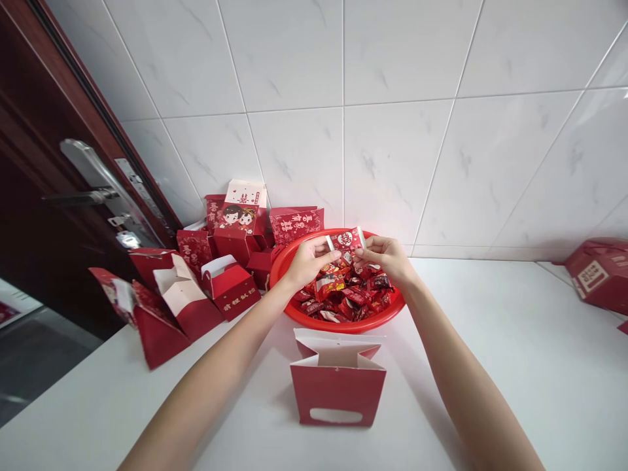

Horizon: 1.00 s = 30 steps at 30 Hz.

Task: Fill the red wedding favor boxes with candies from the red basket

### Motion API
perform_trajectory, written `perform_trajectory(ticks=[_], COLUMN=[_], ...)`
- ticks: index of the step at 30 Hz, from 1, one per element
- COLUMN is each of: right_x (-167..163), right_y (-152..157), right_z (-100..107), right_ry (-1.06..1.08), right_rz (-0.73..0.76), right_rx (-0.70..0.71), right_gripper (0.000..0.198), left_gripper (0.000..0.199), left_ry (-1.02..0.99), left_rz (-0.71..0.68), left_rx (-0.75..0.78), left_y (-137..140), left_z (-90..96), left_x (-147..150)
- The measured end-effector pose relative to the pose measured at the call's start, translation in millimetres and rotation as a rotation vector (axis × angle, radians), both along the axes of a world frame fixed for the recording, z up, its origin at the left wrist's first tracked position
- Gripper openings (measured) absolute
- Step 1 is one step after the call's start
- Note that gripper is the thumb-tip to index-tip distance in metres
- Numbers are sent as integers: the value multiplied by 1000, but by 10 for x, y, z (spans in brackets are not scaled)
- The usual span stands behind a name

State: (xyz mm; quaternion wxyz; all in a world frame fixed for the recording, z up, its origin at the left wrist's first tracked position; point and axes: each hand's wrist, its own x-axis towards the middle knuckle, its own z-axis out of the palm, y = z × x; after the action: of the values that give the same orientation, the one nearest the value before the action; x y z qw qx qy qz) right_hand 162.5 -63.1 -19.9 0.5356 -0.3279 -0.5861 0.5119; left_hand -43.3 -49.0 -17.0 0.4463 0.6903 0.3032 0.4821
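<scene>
A red-and-white wrapped candy packet (346, 240) is stretched between my two hands above a red plastic basin (338, 326). My left hand (311, 260) pinches its left end; my right hand (385, 257) grips the right end. Below them, the basin holds a heap of candies (350, 297) in shiny red wrappers. Nearer to me, a dark red paper gift box (338, 392) stands upright with its top open and an oval window in its front. I cannot see into its bottom.
Several red gift boxes (238, 288) crowd the left of the white table (490, 366), some with open tops. Another red box (601, 275) sits at the far right. Behind rises a tiled wall (392, 150); a dark door (44, 150) with keys stands at left.
</scene>
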Motion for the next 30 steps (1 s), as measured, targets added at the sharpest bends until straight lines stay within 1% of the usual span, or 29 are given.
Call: perform_trajectory(ticks=[5, 8, 11, 15, 17, 19, 23, 25, 28, 30], right_x=[13, 16, 21, 29, 31, 33, 37, 34, 23, 13], right_y=[-11, -27, -35, -51, -61, -66, -49, -35, -29, -43], right_z=[10, 21, 34, 66, 72, 61, 15, 0, -3, 6], right_ry=[-1, 13, 37, 118, 130, 95, 48, 59, 61, 57], right_rz=[24, 15, 14, 76, 90, 88, 37, -1, -29, -34], right_rx=[-22, -32, -93, -244, -274, -242, -145, -114, -69, -36], right_gripper=[35, 30, 26, 30, 36, 43, 51, 50, 49, 47], left_gripper=[47, 41, 26, 13, 13, 18, 26, 30, 35, 47], left_ry=[25, 15, 15, 23, 34, 52, 90, 63, 27, 51], left_rz=[-46, -42, 26, 144, 172, 185, 182, 188, 181, 143], left_rx=[24, 84, 152, 281, 330, 344, 292, 220, 69, 10], left_y=[4, -5, 2, 44, 61, 65, 25, -6, -34, -36], left_z=[20, 20, -2, -37, -48, -51, -22, 1, 14, 5], left_x=[-14, -4, -6, -53, -79, -92, -81, -69, -56, -50])
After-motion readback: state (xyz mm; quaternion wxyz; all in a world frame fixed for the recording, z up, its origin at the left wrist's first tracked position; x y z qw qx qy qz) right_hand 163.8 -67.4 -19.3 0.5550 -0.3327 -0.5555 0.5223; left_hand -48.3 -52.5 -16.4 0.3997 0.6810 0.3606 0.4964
